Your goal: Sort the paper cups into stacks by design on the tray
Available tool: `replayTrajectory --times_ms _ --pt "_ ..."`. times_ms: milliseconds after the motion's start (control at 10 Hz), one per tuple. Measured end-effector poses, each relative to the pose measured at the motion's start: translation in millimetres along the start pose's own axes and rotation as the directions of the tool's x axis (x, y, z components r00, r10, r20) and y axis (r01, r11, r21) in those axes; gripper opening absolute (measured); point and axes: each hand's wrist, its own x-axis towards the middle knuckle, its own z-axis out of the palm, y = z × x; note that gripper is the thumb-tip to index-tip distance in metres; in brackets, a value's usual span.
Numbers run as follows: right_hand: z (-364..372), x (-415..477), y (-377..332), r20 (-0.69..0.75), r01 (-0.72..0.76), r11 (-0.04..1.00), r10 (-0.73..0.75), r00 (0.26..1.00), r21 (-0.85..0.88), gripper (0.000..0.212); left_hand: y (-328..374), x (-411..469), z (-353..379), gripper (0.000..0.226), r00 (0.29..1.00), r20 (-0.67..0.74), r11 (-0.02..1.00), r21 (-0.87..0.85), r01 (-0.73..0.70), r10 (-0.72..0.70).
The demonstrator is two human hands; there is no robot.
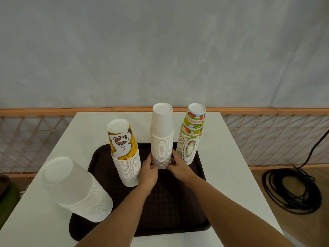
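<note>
On the white bench (pixel 231 175) lies a dark tray (pixel 174 211), and both arms reach over its near edge to the foot of the plain white stack (pixel 162 136) at its middle. The left grip (pixel 148 171) and right grip (pixel 179 168) curl round the lowest rims from either side, grasping that stack. It looks like a move or a straightening of this stack. The hold should be low and light, since paper rims crush, and the column should be kept plumb, because the top cup sits proud of the rest and may tip. There is little room for sideways drift, as the neighbours stand just beside each grip. The tray carries four stacks of cups, all nested mouth-down, so their insides are hidden. A second white stack (pixel 76 189) stands at the near-left corner. The coffee-print stack (pixel 125 154) is left of centre, and the fruit-print stack (pixel 191 136) is far right. By my reading, the two white stacks belong together.
</note>
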Motion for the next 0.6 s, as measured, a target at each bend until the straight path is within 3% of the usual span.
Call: replayTrajectory --times_ms 300,400,600 --pt "1 -9 -5 -0.033 -0.109 0.992 0.107 0.994 -0.066 0.075 -4 -12 -1 0.064 0.996 0.03 0.996 -0.03 0.088 -0.087" --pt "1 -14 -3 -0.07 -0.154 0.986 0.149 0.986 -0.061 0.073 -9 -16 -2 0.057 0.992 0.072 0.995 0.021 0.099 -0.1" --pt "6 -31 -11 -0.023 -0.232 0.964 0.231 0.973 -0.127 0.049 -16 -32 -13 0.033 0.98 0.18 0.995 0.062 0.073 -0.083"
